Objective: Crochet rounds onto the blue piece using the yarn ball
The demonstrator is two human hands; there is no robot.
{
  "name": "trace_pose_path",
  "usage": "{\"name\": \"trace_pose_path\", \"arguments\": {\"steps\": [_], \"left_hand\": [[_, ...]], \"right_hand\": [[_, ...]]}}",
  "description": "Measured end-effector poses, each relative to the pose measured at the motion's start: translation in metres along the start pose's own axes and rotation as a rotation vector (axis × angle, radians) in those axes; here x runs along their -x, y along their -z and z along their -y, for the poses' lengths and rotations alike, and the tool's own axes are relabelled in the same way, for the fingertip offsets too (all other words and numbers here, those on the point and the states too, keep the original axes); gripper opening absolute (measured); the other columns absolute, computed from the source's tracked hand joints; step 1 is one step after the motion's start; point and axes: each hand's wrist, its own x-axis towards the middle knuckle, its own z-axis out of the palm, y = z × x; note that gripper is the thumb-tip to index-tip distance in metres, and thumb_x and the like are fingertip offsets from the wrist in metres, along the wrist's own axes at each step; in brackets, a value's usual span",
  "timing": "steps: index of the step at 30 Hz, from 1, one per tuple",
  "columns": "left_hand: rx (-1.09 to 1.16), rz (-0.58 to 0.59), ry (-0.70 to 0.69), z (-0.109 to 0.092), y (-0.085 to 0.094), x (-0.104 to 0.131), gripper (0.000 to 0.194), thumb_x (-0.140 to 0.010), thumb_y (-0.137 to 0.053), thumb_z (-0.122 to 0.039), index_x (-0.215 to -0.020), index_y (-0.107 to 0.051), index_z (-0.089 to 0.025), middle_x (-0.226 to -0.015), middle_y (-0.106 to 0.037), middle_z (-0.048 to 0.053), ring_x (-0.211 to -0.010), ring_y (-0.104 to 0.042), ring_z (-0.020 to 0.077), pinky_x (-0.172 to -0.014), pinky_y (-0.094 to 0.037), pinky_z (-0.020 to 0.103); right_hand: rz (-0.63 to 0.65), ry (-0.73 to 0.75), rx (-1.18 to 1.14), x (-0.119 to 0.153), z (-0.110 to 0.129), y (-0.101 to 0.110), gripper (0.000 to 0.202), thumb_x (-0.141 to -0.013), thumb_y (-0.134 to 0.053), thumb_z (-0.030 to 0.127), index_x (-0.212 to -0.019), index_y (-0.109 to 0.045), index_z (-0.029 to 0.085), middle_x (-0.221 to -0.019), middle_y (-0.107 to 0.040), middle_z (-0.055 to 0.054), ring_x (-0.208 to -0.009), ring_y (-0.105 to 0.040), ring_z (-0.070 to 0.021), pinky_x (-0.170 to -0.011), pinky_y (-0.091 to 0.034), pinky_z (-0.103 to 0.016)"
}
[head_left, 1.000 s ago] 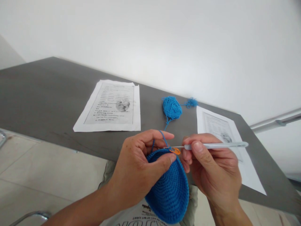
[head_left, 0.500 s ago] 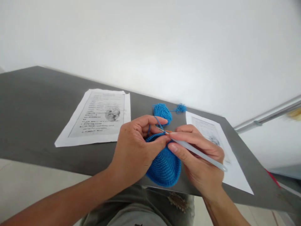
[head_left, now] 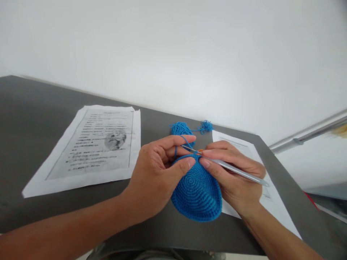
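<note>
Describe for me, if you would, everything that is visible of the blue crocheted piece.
The blue crocheted piece looks like yarn worked in dense, ring-like rows around a centre. It is rounded, with a curved edge. Held up and tilted, its rings face the camera, against the grey table. The left hand pinches its upper edge, thumb on the near face. The metal shaft of the crochet hook in the right hand meets that edge. Its far side is hidden.

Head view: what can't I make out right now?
All in the head view:
Orange piece: partly hidden by the right hand.
Yarn ball: partly behind the left hand.
Crochet hook: tip too small to tell whether it holds yarn.
Left sheet: print too blurred to read.
Right sheet: partly covered by the right hand.
</note>
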Motion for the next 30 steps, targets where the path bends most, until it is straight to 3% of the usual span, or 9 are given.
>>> {"name": "trace_pose_path", "arguments": {"steps": [4, 8, 11, 21, 26, 30], "left_hand": [[-0.051, -0.033, 0.031, 0.011, 0.006, -0.013, 0.043, -0.077, -0.087, -0.011, -0.119, -0.079, -0.014, -0.081, -0.084, 0.0, -0.071, -0.075, 0.0105, -0.066, -0.058, 0.016], [-0.144, -0.079, 0.032, 0.021, 0.012, -0.016, 0.04, -0.077, -0.086, -0.01, -0.117, -0.081, -0.015, -0.079, -0.081, -0.002, -0.073, -0.075, 0.0098, -0.07, -0.058, 0.015], [-0.16, -0.079, 0.072, 0.027, 0.015, -0.016, 0.04, -0.075, -0.084, -0.008, -0.114, -0.081, -0.016, -0.076, -0.078, -0.004, -0.069, -0.072, 0.0089, -0.065, -0.056, 0.015], [-0.189, -0.044, 0.213, 0.032, 0.018, -0.018, 0.039, -0.079, -0.084, -0.016, -0.117, -0.077, -0.015, -0.073, -0.073, -0.003, -0.067, -0.067, 0.0115, -0.062, -0.051, 0.021], [-0.17, -0.022, 0.209, 0.032, 0.019, -0.016, 0.04, -0.079, -0.084, -0.016, -0.119, -0.076, -0.015, -0.076, -0.076, -0.002, -0.069, -0.07, 0.0132, -0.065, -0.052, 0.023], [-0.138, -0.025, 0.196, 0.029, 0.019, -0.015, 0.035, -0.078, -0.083, -0.012, -0.112, -0.077, -0.015, -0.071, -0.073, -0.005, -0.064, -0.066, 0.0087, -0.061, -0.05, 0.018]], "right_hand": [[0.056, -0.036, 0.014, -0.004, -0.018, 0.001, 0.025, -0.087, -0.091, 0.019, -0.1, -0.089, 0.039, -0.098, -0.083, 0.0, -0.086, -0.076, -0.0157, -0.07, -0.06, -0.026], [0.122, -0.194, -0.147, 0.006, -0.033, 0.001, 0.023, -0.093, -0.087, 0.021, -0.107, -0.088, 0.039, -0.105, -0.081, 0.0, -0.092, -0.075, -0.0137, -0.075, -0.061, -0.023], [0.184, -0.298, -0.26, 0.014, -0.039, 0.003, 0.016, -0.1, -0.08, 0.031, -0.114, -0.086, 0.036, -0.105, -0.078, -0.002, -0.087, -0.073, -0.0137, -0.07, -0.059, -0.024], [0.064, -0.36, -0.35, 0.012, -0.041, -0.001, 0.011, -0.097, -0.084, 0.035, -0.105, -0.088, 0.03, -0.073, -0.076, 0.001, -0.059, -0.068, -0.0076, -0.057, -0.059, -0.016], [0.065, -0.407, -0.418, 0.006, -0.034, -0.001, 0.02, -0.097, -0.083, 0.042, -0.101, -0.089, 0.023, -0.068, -0.076, -0.001, -0.058, -0.071, -0.0099, -0.059, -0.064, -0.019], [0.07, -0.358, -0.411, 0.003, -0.031, 0.003, 0.02, -0.098, -0.081, 0.04, -0.1, -0.088, 0.022, -0.07, -0.074, -0.003, -0.056, -0.069, -0.0131, -0.052, -0.064, -0.024]]}}
